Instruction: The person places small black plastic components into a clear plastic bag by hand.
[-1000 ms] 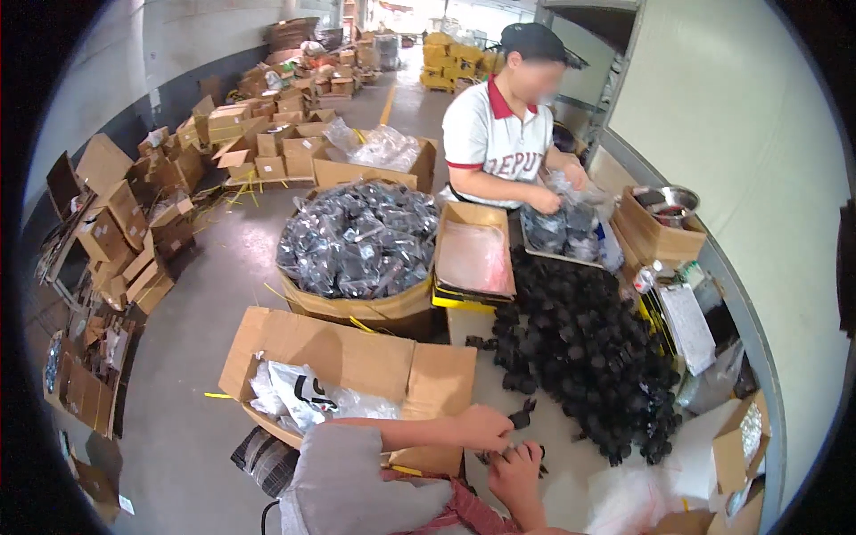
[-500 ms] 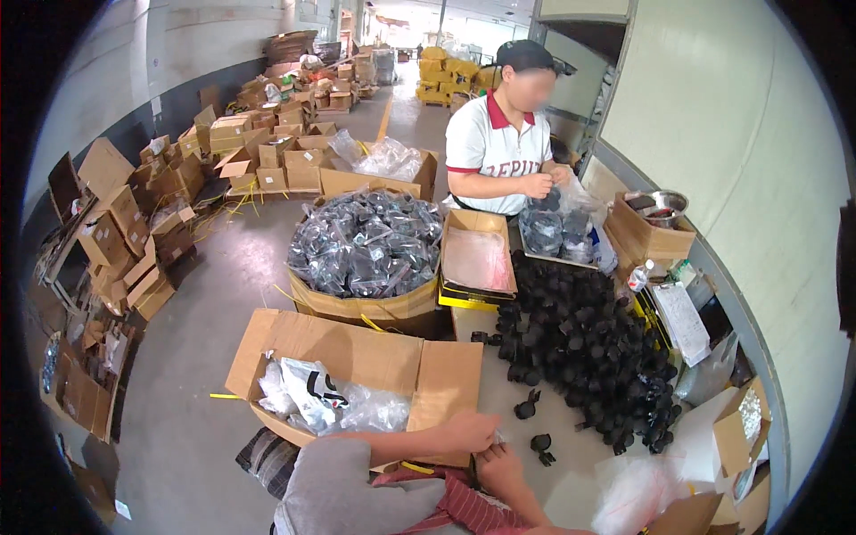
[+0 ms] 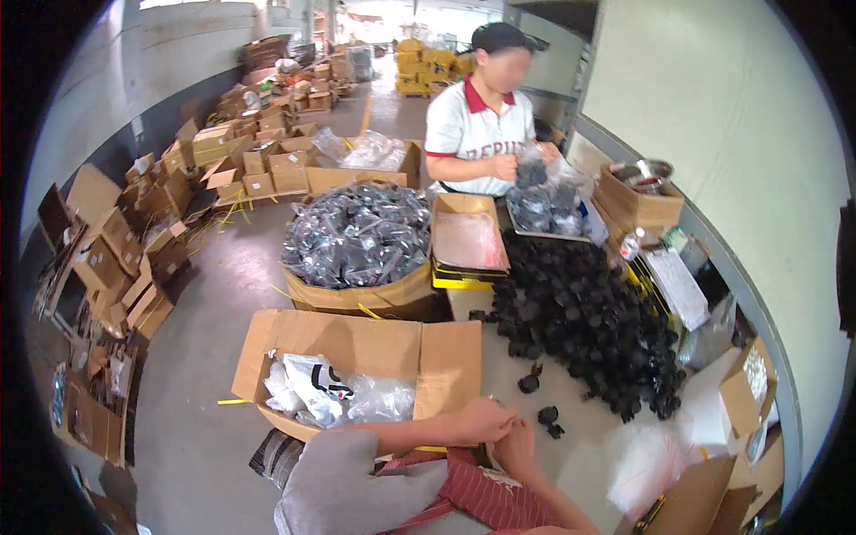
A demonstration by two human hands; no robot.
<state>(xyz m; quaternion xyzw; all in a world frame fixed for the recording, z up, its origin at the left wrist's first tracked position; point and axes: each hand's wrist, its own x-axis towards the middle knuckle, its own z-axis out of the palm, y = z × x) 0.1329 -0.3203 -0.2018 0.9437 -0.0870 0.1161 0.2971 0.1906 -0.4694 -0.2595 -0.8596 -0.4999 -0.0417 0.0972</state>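
Black rounded plastic parts (image 3: pixel 580 325) heaped loose on the pale-grey table (image 3: pixel 571 459) at 1 o'clock look undone, clear-bagged dark pieces (image 3: pixel 357 234) at 11 o'clock look done; left hand (image 3: pixel 486 420) meets right hand (image 3: pixel 515 446), can't tell grip state.

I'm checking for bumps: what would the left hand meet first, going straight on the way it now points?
The left hand would probably meet the right hand first; whether they touch is hard to tell. Beyond lies a loose black part.
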